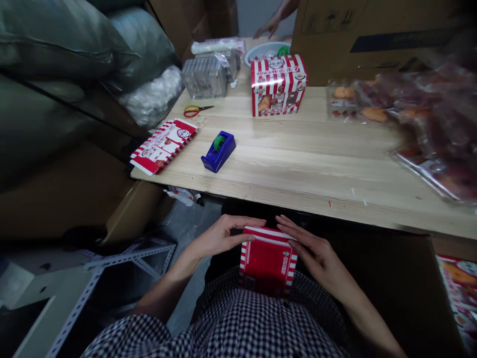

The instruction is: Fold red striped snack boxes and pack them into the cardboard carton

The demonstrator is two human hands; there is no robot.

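Note:
A red box with white-striped edges (267,261) stands on my lap, below the table's front edge. My left hand (218,236) holds its upper left corner, thumb and fingers closed on the top flap. My right hand (311,248) rests on the upper right edge, fingers laid over the top and side of the box. Both hands grip the same box.
On the wooden table (316,164): a blue tape dispenser (218,150), a flat striped carton (163,145), scissors (196,110), an assembled striped box (278,84), clear plastic trays (208,74), bagged toy food (432,119). Another person's hand (270,25) at the far end. Cardboard boxes around.

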